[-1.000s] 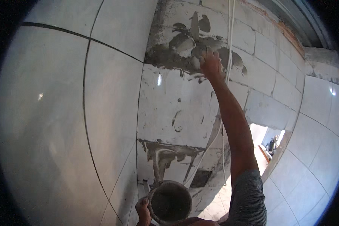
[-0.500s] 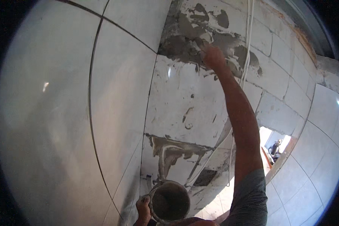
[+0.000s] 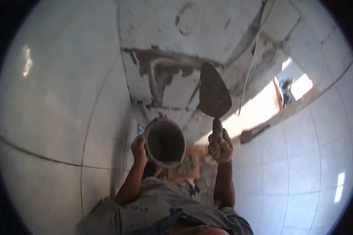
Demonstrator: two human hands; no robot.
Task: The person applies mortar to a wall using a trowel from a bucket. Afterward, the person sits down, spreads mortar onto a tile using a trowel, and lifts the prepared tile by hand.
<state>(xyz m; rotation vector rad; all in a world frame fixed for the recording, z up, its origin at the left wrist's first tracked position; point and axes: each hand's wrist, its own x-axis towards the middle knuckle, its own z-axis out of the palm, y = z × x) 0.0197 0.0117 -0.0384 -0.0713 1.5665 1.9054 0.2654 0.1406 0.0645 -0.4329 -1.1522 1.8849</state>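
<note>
My left hand (image 3: 138, 146) grips the left rim of a grey bucket (image 3: 181, 137), held in front of my body. The bucket is tilted so its dark inside shows; how much mortar lies in it is hard to make out. To its right, my right hand (image 3: 220, 148) is wrapped around the handle of a pointing trowel (image 3: 214, 92). The grey, mortar-stained blade points up and away from me, apart from the bucket and seen over the wall behind. Ahead, grey mortar (image 3: 164, 64) is smeared in a band below a pale wall tile (image 3: 207, 31).
Large pale tiles (image 3: 55, 109) cover the wall close on my left. A white cable (image 3: 251, 64) hangs down at the right. Beyond it are a bright opening (image 3: 288, 84) and a ledge with a dark-handled tool (image 3: 253, 134). More tiles (image 3: 282, 168) line the right side.
My right hand has come down from the mortared upper wall to beside the bucket, bringing the trowel into plain sight. The view has tipped downward; my left hand still holds the bucket.
</note>
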